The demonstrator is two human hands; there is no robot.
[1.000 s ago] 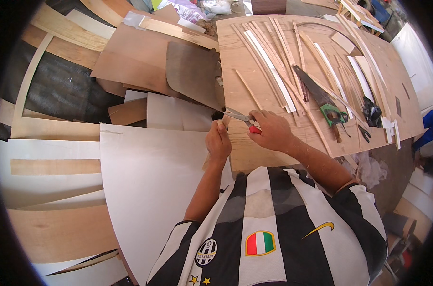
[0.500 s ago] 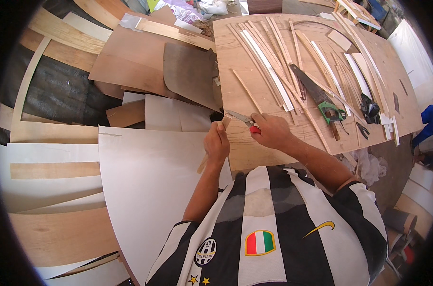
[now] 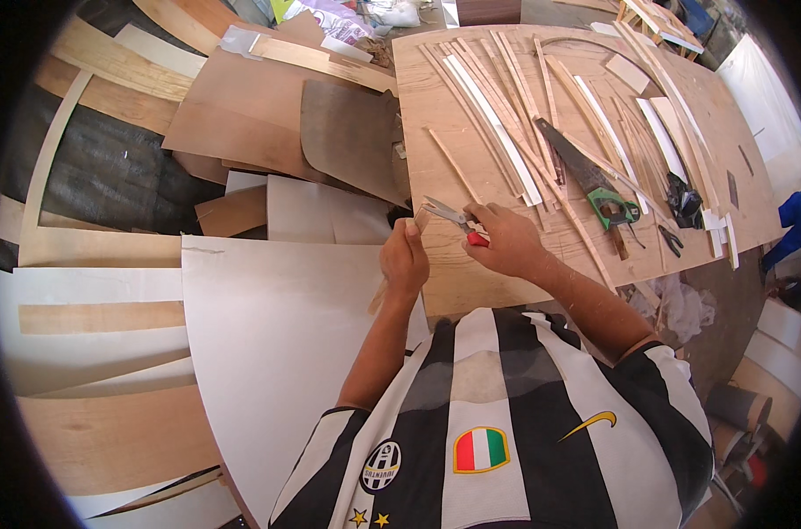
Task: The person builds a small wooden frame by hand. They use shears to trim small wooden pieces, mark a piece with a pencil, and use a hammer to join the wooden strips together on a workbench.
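My right hand (image 3: 506,242) grips red-handled pliers (image 3: 452,217) with the metal jaws pointing left, over the near edge of a plywood tabletop (image 3: 458,282). My left hand (image 3: 405,260) is closed on a thin wooden strip (image 3: 378,295) that runs down and left below the fist; its upper end sits just by the pliers' jaws. Both hands hover at the table's near left corner, close together.
Several long wooden strips (image 3: 497,123) lie across the tabletop, with a green-handled handsaw (image 3: 586,176) and black pliers (image 3: 669,240) to the right. Large white curved boards (image 3: 277,335) and brown plywood sheets (image 3: 242,115) are stacked at the left. A white board (image 3: 775,115) stands far right.
My hands have stayed close together at the table corner; the view has shifted slightly and the pliers' jaws now sit closer to the strip's upper end.
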